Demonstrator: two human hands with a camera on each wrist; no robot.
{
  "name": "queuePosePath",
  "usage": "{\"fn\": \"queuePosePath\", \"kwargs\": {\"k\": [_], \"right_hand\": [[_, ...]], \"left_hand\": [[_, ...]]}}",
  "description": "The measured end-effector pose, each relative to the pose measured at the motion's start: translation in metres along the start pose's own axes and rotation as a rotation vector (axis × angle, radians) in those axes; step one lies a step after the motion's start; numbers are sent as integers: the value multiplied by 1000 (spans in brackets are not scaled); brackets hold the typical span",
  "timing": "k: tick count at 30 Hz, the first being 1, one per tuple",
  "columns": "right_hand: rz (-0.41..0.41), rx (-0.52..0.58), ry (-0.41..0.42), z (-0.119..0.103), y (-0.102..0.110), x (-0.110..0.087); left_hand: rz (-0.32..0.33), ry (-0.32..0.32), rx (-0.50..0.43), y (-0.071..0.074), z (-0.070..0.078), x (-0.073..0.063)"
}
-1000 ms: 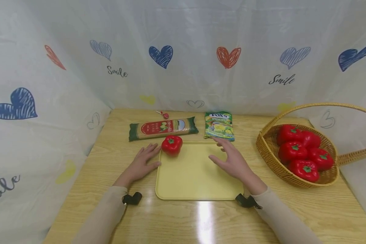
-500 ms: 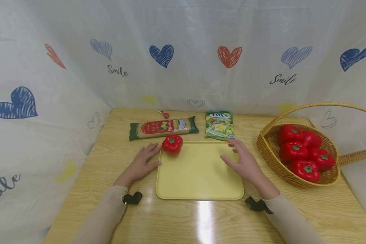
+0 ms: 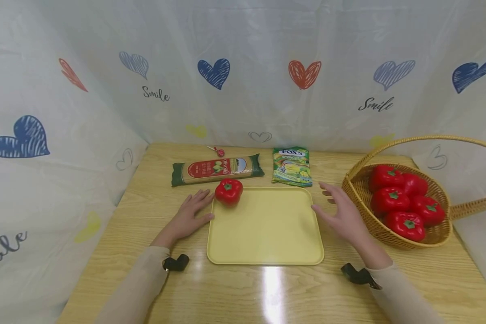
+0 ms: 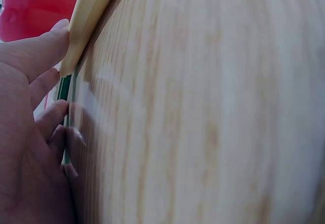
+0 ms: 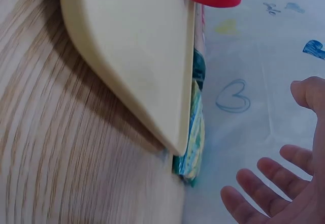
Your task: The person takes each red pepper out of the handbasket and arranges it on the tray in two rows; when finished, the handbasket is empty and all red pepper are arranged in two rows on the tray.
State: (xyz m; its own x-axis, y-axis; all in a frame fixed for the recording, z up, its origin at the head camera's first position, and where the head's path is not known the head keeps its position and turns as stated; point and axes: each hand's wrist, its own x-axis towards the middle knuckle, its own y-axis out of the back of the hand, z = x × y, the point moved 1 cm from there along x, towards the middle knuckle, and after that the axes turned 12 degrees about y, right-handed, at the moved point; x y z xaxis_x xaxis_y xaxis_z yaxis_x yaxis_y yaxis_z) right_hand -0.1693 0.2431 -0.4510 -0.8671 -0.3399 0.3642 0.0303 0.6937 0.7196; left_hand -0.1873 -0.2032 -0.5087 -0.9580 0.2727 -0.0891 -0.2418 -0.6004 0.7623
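A yellow tray [image 3: 267, 229] lies flat on the table, with one red bell pepper [image 3: 228, 192] in its far left corner. My left hand [image 3: 189, 217] rests beside the tray's left edge, fingers extended; in the left wrist view the thumb [image 4: 38, 54] touches the tray's rim [image 4: 84, 23]. Nothing is in my right hand [image 3: 344, 216], which hovers off the tray's right edge, between it and the wicker basket [image 3: 358, 216]. Its fingers are spread and loosely bent, as the right wrist view shows [image 5: 274, 183]. Several red peppers [image 3: 390, 200] fill the basket.
Behind the tray lie a long pasta packet [image 3: 218, 170] and a green Fox's candy bag [image 3: 292, 166]. A red lollipop [image 3: 219, 152] sits farther back. The basket's tall handle [image 3: 429, 137] arches up at the right. A white curtain with hearts [image 3: 243, 103] borders the table.
My right hand has moved right, from above the tray to beyond its right edge, near the basket. The left hand, the tray and the pepper on it have stayed in place.
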Motion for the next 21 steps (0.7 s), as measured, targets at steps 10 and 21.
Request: {"fn": "queuePosePath", "kwargs": {"k": [10, 21], "right_hand": [[54, -40, -19, 6, 22, -11], [79, -111, -57, 9, 45, -21]], "left_hand": [[-4, -1, 7, 0, -1, 1], [7, -3, 1, 0, 1, 0]]}}
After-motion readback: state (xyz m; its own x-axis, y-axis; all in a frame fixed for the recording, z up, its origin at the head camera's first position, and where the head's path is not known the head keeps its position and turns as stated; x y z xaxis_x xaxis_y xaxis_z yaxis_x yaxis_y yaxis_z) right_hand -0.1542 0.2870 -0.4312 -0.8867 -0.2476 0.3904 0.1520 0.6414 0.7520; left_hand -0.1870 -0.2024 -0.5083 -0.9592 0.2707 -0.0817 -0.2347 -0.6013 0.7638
